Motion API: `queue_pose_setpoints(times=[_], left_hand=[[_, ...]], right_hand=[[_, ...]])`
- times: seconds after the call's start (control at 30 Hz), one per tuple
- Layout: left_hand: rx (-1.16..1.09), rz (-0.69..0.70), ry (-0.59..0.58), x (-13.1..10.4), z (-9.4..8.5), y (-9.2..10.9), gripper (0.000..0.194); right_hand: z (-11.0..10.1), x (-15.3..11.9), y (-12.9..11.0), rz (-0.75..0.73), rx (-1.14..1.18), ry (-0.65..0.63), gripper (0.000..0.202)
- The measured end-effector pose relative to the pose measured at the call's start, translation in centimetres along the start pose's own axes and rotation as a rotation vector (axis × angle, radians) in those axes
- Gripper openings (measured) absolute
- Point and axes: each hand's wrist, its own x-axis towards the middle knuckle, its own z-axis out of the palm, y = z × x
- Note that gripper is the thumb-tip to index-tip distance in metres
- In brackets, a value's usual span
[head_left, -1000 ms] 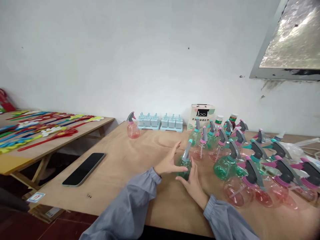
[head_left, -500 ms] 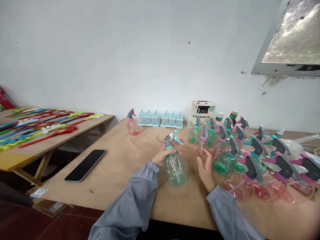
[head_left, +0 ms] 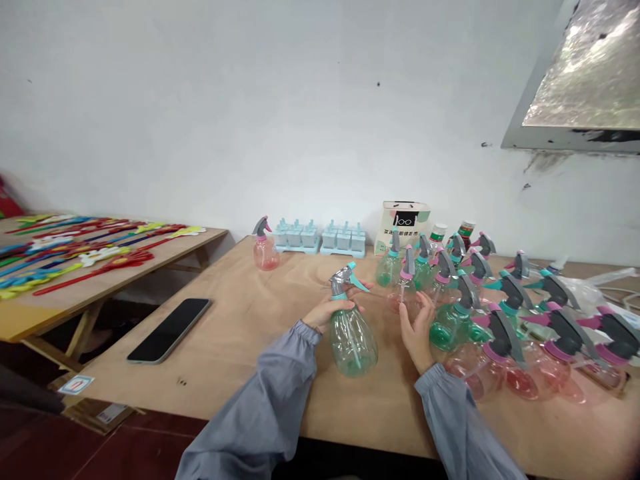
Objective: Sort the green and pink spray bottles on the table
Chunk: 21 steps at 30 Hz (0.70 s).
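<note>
My left hand (head_left: 325, 313) is wrapped round the neck of a green spray bottle (head_left: 354, 343) with a grey and turquoise head, tilted slightly, its nozzle to the right. To the right of that bottle, my right hand (head_left: 418, 331) is raised with its fingers apart and nothing in it. Just beyond its fingers stands a clear pink bottle (head_left: 401, 293). Close on its right is a green bottle (head_left: 449, 328), one of several green and pink spray bottles grouped at the right of the table.
A phone (head_left: 170, 330) lies at the left of the wooden table (head_left: 240, 373). Along the back stand a pink spray bottle (head_left: 266, 255), light blue ice-pop moulds (head_left: 297, 239) and a paper bag (head_left: 400, 230). Another table (head_left: 120, 273) at the left bears colourful flat pieces.
My right hand has turned and shifted slightly right, its fingers more upright and spread. The left hand keeps its hold on the green bottle, which has barely moved.
</note>
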Motion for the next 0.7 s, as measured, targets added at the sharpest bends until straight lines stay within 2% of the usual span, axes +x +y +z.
queue_pose_setpoints(times=[0.17, 0.3, 0.43, 0.57, 0.7], left_hand=[[0.003, 0.007, 0.003, 0.1, 0.0, -0.2, 0.064], [-0.002, -0.018, -0.010, 0.2, 0.0, -0.1, 0.060], [-0.025, -0.040, 0.037, 0.5, 0.2, -0.4, 0.043], [-0.041, -0.064, 0.135, 0.6, 0.3, -0.7, 0.026], [-0.001, -0.072, 0.039, 0.5, 0.5, -0.6, 0.031]], right_hand=[[1.1, 0.1, 1.6, -0.018, 0.001, -0.039, 0.063], [2.0, -0.2, 2.6, 0.058, -0.043, -0.060, 0.076], [2.6, -0.3, 3.3, 0.107, -0.056, -0.114, 0.090], [2.8, -0.3, 3.7, 0.103, -0.054, -0.120, 0.089], [2.8, -0.4, 3.9, 0.104, -0.062, -0.124, 0.088]])
